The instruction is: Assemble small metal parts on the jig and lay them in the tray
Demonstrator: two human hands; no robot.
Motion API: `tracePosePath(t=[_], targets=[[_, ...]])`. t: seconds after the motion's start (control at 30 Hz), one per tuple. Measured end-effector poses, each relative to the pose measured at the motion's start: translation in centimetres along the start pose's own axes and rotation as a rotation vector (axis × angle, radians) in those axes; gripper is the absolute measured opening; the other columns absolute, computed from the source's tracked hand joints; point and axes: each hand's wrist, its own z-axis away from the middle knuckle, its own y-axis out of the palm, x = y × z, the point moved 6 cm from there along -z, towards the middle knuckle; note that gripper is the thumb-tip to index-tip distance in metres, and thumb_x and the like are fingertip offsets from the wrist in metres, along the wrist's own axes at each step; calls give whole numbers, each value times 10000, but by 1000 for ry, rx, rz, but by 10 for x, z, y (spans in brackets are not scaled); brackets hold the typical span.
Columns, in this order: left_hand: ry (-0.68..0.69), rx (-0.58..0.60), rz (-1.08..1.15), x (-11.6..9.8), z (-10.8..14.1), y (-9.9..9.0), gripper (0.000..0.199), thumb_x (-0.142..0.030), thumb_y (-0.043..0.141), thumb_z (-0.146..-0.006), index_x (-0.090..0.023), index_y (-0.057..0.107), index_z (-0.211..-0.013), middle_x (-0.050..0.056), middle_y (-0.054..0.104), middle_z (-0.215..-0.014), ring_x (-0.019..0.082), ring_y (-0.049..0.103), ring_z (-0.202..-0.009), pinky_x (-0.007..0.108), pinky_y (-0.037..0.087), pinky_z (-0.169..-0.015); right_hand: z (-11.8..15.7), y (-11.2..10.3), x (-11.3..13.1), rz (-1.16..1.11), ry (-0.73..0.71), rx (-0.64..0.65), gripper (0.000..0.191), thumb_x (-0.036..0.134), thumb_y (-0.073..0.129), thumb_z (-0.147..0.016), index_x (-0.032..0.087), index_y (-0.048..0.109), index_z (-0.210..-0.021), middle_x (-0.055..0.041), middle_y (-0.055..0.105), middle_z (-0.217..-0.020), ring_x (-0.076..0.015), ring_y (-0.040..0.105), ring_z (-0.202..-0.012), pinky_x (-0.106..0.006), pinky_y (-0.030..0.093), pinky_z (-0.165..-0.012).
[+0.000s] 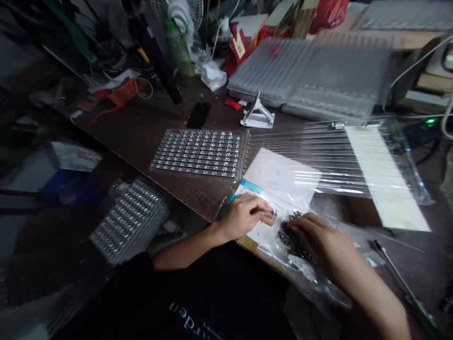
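Observation:
My left hand point(245, 216) is closed over the white sheet, its fingertips pinching a small piece point(273, 213) that looks metallic. On the right, my right hand point(313, 233) reaches into a heap of small dark metal parts point(295, 243) lying on clear plastic. Its fingers are drawn together at the heap's upper edge; whatever they hold is too small to name. Beyond my left hand lies a clear tray point(198, 153) filled with rows of shiny metal parts. A transparent ribbed tray or lid point(276, 141) extends to its right, partly over a white board point(279, 172).
Stacked clear trays point(269, 71) stand at the back, near a white stand point(257, 115) and a black phone point(198, 115). More filled trays point(129, 219) are stacked lower left, beside the table edge. A long metal tool point(394, 267) lies at right.

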Motion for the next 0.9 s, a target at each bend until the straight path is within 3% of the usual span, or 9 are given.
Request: tracePosePath(t=[0.1, 0.27, 0.4, 0.5, 0.7, 0.9], targets=[[-44, -96, 93, -1, -3, -24, 46, -217, 680, -887, -186, 658, -862, 49, 749, -921, 161, 704, -899, 290, 560, -810, -6, -1, 14, -37, -29, -92, 308, 229, 413, -972, 175, 714, -1015, -111, 687, -933, -198, 678, -774, -309, 529, -700], [-65, -56, -63, 14, -37, -73, 76, -231, 666, -875, -189, 674, -937, 42, 740, -985, 173, 689, -945, 301, 557, -847, -17, 11, 23, -67, 9, -193, 281, 199, 464, -964, 184, 720, -1078, -102, 719, -1008, -205, 692, -862, -314, 535, -771], [-71, -70, -228, 40, -80, -111, 171, -212, 616, -887, -171, 688, -1036, 58, 735, -1048, 172, 685, -927, 295, 553, -857, -22, 28, 33, 22, 3, -71, 291, 154, 448, -958, 192, 685, -1121, -103, 696, -1074, -209, 685, -884, -309, 535, -746], [-81, -79, -331, 61, -114, -128, 181, -194, 591, -898, -163, 699, -1040, 69, 738, -1061, 175, 684, -935, 295, 549, -856, -22, 35, 42, 204, -15, 14, 364, 59, 412, -924, 187, 651, -1166, -120, 666, -1111, -225, 668, -904, -308, 521, -714], [-125, 21, -489, 100, -169, -127, 109, -173, 650, -853, -158, 731, -925, 64, 765, -967, 177, 685, -869, 304, 535, -847, -23, 40, 53, 365, -89, 21, 388, -17, 406, -888, 162, 641, -1140, -121, 653, -1073, -221, 647, -888, -301, 491, -664], [-101, 98, -594, 118, -186, -119, 102, -192, 662, -823, -184, 752, -868, 62, 766, -973, 213, 678, -909, 346, 509, -894, -25, 38, 46, 325, -51, 7, 289, 36, 431, -929, 164, 621, -1105, -111, 652, -1073, -209, 641, -910, -284, 493, -649]])
